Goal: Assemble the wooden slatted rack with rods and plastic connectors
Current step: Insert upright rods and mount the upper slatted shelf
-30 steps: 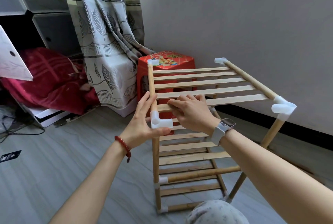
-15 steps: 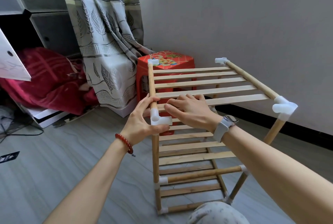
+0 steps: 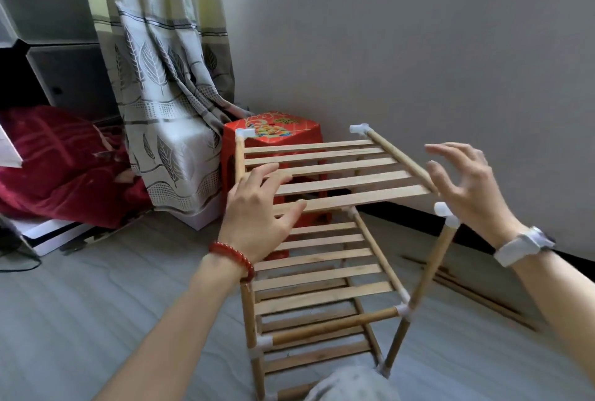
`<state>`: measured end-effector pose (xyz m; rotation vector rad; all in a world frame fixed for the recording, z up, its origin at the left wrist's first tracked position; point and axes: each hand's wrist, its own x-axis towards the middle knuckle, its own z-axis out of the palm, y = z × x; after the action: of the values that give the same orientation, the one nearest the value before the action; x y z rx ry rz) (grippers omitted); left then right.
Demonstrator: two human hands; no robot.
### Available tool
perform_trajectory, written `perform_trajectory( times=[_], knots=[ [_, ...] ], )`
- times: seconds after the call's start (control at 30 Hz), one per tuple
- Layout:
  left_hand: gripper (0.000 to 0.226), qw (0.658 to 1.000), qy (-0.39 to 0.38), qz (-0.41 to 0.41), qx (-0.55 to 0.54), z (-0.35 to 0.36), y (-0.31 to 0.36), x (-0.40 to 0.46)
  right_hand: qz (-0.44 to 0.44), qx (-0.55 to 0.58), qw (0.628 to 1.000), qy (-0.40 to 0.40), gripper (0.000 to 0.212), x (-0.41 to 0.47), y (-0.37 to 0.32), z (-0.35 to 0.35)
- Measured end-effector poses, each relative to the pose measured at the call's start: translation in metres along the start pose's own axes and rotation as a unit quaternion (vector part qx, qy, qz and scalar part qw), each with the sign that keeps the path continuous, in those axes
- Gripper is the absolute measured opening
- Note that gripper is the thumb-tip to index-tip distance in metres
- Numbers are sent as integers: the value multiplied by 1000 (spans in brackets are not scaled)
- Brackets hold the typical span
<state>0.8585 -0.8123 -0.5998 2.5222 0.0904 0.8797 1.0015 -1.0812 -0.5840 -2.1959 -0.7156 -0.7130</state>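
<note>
While your left hand (image 3: 257, 217) rests open on the top shelf (image 3: 335, 175) and your right hand (image 3: 476, 188) hovers open, press the near-right connector (image 3: 446, 215) home.

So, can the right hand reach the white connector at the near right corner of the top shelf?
Probably yes. The right hand hovers open just above and beside the white connector, and nothing stands between them; the left hand is at the other side.
</note>
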Motion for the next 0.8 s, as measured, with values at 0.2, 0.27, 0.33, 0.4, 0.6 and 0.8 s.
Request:
perform_trajectory(
  times=[0.2,0.27,0.33,0.4,0.6,0.8],
  knots=[
    [61,984,-171,36,31,88,88,36,326,380,850,-163,61,-18,48,-3],
    [76,975,-202,41,86,117,105,44,307,448,816,-200,68,-22,49,6],
    [94,971,-194,40,132,134,111,48,272,473,808,-222,69,-28,55,8],
    [108,971,-158,61,167,140,105,47,230,494,799,-252,73,-36,64,4],
    [116,978,-97,56,177,138,98,38,206,520,776,-292,87,-51,78,8],
    [122,972,-124,45,193,138,111,40,202,497,790,-295,74,-60,76,18]
  ],
)
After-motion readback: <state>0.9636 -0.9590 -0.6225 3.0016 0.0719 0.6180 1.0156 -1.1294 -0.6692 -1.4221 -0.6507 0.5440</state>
